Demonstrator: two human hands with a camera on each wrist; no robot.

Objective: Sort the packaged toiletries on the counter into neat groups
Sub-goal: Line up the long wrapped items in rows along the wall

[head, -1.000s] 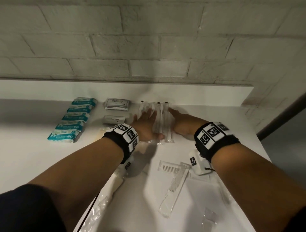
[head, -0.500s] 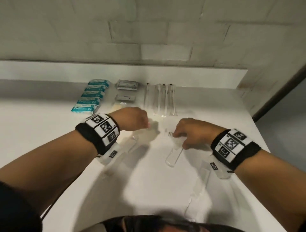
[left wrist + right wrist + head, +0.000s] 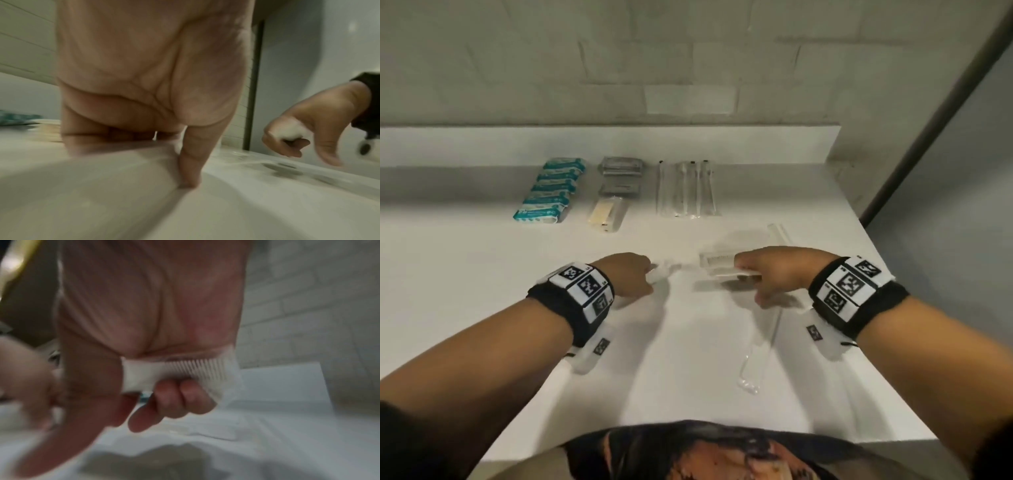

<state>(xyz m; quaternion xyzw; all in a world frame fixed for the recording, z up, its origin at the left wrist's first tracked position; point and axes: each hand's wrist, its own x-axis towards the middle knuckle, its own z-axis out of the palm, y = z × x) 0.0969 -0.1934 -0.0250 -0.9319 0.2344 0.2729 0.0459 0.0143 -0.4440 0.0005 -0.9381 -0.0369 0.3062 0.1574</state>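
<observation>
Wrapped comb (image 3: 180, 371) is held off the bench (image 3: 482, 274) near its right edge, right hand (image 3: 774, 274) fingers (image 3: 176, 397) curled round its middle. Judged light and stiff, film sleeve slippery; grip the spine, not the teeth. Left hand (image 3: 626, 277) fingers curl on a blurred clear packet (image 3: 664, 270). Toothbrushes (image 3: 686, 188), teal packs (image 3: 548, 192) grouped along back edge.

A white counter (image 3: 465, 274) runs along a wall (image 3: 688, 51) of pale grey blocks, with a low white upstand (image 3: 517, 145) at its back edge. Beyond the counter's right edge a dark strip (image 3: 928, 116) slants past a plain grey surface (image 3: 962, 257). The light is dim.
</observation>
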